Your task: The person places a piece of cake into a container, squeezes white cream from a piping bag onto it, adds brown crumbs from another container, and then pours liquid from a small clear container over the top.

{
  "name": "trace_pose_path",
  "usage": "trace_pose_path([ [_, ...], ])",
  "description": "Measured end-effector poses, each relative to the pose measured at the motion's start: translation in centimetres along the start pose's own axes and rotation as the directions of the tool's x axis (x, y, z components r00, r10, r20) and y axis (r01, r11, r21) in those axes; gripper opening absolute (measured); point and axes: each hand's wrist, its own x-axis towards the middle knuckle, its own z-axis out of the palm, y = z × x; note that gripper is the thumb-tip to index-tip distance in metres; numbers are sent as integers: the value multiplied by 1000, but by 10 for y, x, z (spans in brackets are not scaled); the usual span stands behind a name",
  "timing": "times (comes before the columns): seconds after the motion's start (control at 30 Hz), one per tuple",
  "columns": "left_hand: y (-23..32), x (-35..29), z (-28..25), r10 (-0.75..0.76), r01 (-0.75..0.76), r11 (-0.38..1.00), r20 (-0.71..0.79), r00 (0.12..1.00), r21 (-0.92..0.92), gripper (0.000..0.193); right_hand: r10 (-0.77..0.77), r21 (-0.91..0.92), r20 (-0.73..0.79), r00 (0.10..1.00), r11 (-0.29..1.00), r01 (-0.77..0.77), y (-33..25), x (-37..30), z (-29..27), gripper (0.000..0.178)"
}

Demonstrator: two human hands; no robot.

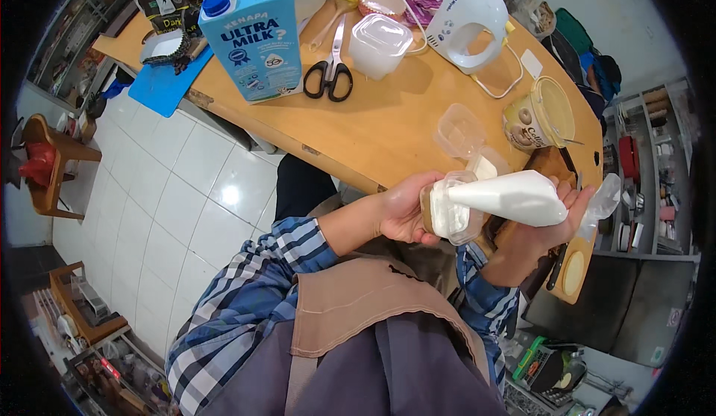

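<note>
My left hand (409,209) is closed around a small clear plastic cup (464,226), holding it off the table's front edge. White cream fills much of what shows in the cup. In my right hand (573,211) lies a piping bag (514,197) full of white cream, its wide end against my palm and fingers. The bag's narrow end points left and rests over the cup's opening; the tip itself is hard to make out against the cream. Just beyond the cup stand a clear plastic container (459,129) and another small one, partly hidden, with something white in it.
On the wooden table (358,136) are a blue milk carton (253,43), black-handled scissors (329,77), a lidded plastic box (380,43) and a white hand mixer (466,17) with its cord. A cream-coloured tub (537,116) stands right, near a wooden board and a knife handle (556,270).
</note>
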Motion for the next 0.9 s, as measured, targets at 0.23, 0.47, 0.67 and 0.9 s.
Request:
trace_pose_path([
  [0.23, -1, -3, 11, 0, -7, 998, -133, 991, -54, 50, -45, -6, -89, 995, 999, 45, 4, -1, 11, 45],
  [0.47, 1, -5, 1, -7, 7, 1000, -1, 1000, -1, 52, -76, -19, -104, 992, 997, 74, 4, -1, 10, 40],
  [0.67, 2, -8, 8, 9, -8, 1000, -98, 995, 7, 53, -2, 13, -30, 1000, 1000, 2, 0, -5, 7, 47],
  [0.9, 3, -9, 14, 3, -10, 999, -207, 978, -32, 52, 65, 67, 18, 998, 996, -66, -7, -8, 6, 53],
])
